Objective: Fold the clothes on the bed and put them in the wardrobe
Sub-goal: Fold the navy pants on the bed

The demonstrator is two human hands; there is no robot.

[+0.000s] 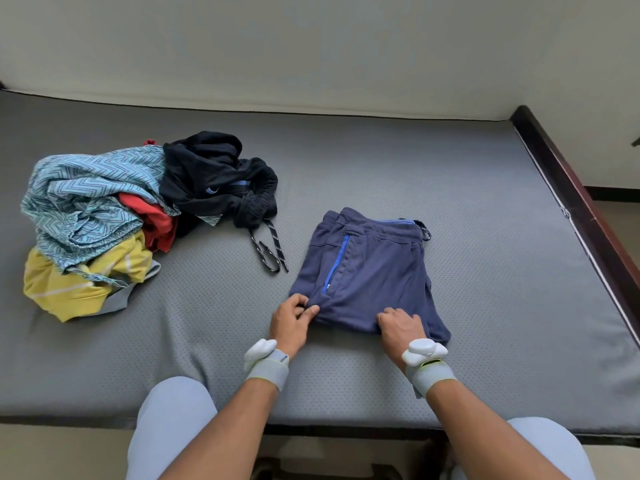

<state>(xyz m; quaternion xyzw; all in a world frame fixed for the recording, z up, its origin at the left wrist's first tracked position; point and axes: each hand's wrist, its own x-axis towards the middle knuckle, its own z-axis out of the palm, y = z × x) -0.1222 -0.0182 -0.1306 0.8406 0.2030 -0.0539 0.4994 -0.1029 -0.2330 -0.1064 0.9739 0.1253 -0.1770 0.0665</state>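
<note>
Currently, left hand [292, 320] and right hand [398, 327] both pinch the near edge of the folded navy trousers [367, 271] on the bed [485, 237] (uneven lifting may undo the folds).

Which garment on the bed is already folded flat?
The navy shorts with the blue zip, gripped at the near edge by both hands. The teal, red, yellow and black clothes lie crumpled in a pile to the left.
</note>
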